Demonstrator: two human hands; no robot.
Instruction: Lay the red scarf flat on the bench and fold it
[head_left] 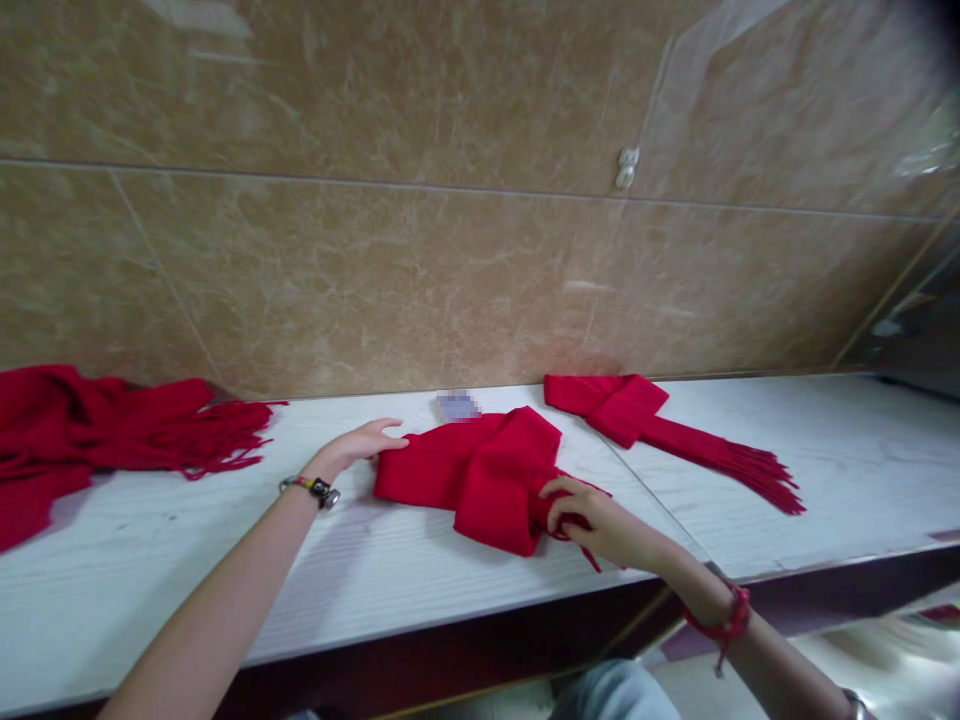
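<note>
A red fringed scarf (pixel 427 466), folded and crossed over itself, lies on the white wood-grain tabletop in front of me. My left hand (pixel 361 443) is at its left end, fingers and thumb apart, the lower fingertip touching the cloth edge. Over the scarf's right end, my right hand (pixel 596 517) has its fingers curled round the gathered fringe, with some strands hanging out below. A second red scarf (pixel 628 410), similarly crossed with its fringed tail laid out flat, rests farther right.
More red fringed scarves or cloth (pixel 90 430) lie loosely heaped at the left. Behind the scarf, a small blurred card-like item (pixel 457 405) sits near the tiled wall (pixel 405 280). The tabletop (pixel 300 570) has a seam on the right and a front edge close to me.
</note>
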